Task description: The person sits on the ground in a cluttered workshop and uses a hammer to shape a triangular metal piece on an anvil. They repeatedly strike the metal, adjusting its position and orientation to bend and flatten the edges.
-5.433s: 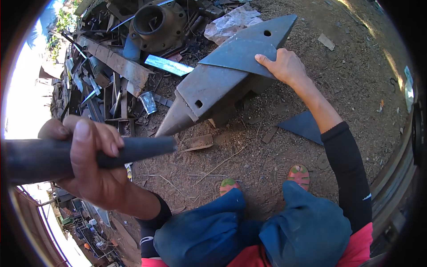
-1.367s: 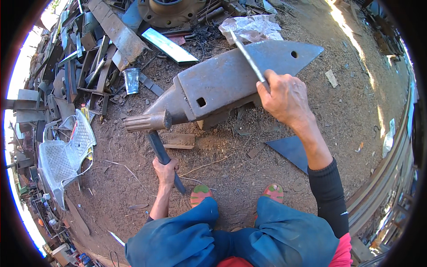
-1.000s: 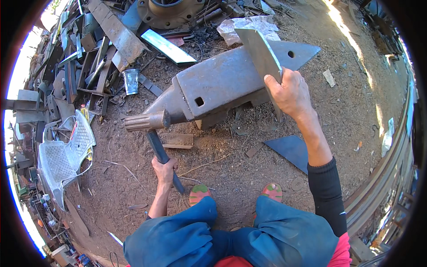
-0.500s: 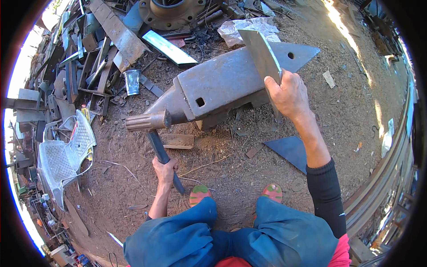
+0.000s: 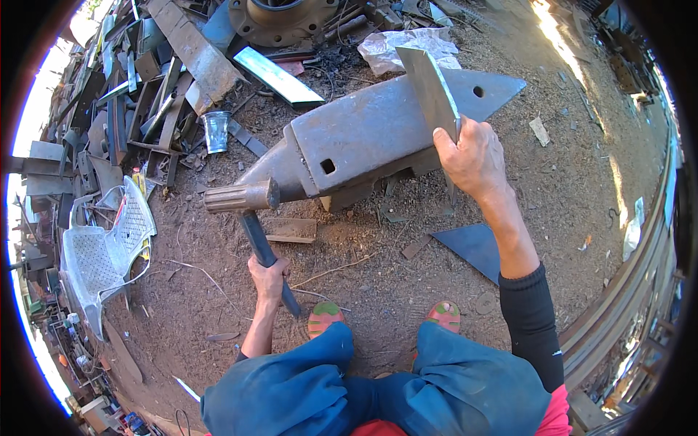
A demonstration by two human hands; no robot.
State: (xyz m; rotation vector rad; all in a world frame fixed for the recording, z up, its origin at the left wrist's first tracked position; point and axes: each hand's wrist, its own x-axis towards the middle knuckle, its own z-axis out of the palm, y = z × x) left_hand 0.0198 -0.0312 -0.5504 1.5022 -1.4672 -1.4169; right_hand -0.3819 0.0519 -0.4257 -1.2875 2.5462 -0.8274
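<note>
Hammer point(image 5: 257, 236) in the left-centre of the frame: we see its handle slanting from upper left to lower right, while its ribbed head lies crosswise at the top, nearly level, with the round face pointing right. Our left hand point(image 5: 269, 276) is closed around the lower part of the handle, whose end sticks out below the fist. The head overlaps the horn in our view; we cannot tell whether the two touch.

Anvil point(image 5: 371, 131) fills the middle of the frame, its long axis running from lower left to upper right. The rounded horn points lower left and the flat pointed end points upper right, with a square hole near the horn and a round one near the point.

Right of centre, we have a flat plate point(image 5: 430, 91) clamped between the thumb and fingers of our right hand point(image 5: 472, 158). The plate is tilted up over the anvil, its long axis going from upper left to lower right; contact with the anvil is unclear to us.

Below that hand, a dark sheet point(image 5: 471, 249) lies on the ground, one corner pointing left. Scrap metal point(image 5: 193, 54) crowds the upper left, with a clear cup point(image 5: 216, 132) beside it.
</note>
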